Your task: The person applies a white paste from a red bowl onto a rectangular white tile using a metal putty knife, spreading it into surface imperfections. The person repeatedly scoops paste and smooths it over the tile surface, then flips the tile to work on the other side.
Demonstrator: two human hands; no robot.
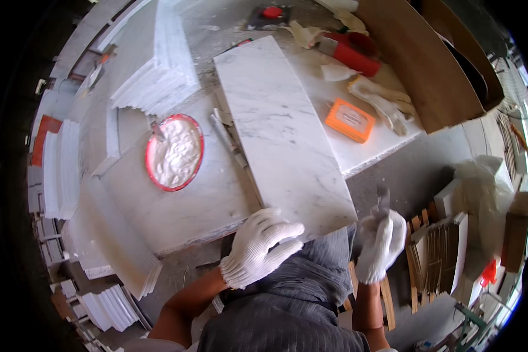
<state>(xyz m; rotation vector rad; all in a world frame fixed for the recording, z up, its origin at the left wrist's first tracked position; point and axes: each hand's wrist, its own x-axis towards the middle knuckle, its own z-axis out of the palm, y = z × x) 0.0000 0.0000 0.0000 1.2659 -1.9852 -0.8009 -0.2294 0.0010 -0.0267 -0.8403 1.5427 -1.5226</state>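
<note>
Step in hand: the work seemed to centre on the pale, grey-veined slab (pixel 284 141), with the right hand (pixel 381 243) carrying a small tool (pixel 383 200) just off it and the left hand (pixel 264 246) at its near end.
Next move: it appeared to call for a steady slab and a sure hold on the tool; the slab's overhanging near end looked the part most easily tipped.
Slab: it lay flat, slanted from eleven o'clock toward five, its near end jutting past the worktop (pixel 199 226).
Left hand: it sat at six o'clock from the slab's middle, by the near left corner, in a white knit glove; its fingers were half uncurled and the thumb stood apart, with no object seen in its grasp. Whether the fingertips touched the slab could not be told.
Right hand: it was between four and five o'clock, clear of the slab, gloved alike, its fingers closed round the tool.
Small tool: it pointed toward twelve from the fist; its dark end was blurred, so its exact kind was unclear.
Bowl: red-rimmed bowl (pixel 200 161) of white paste (pixel 179 151), at nine o'clock from the slab.
Orange box: the orange box (pixel 350 120) lay between two and three o'clock.
</note>
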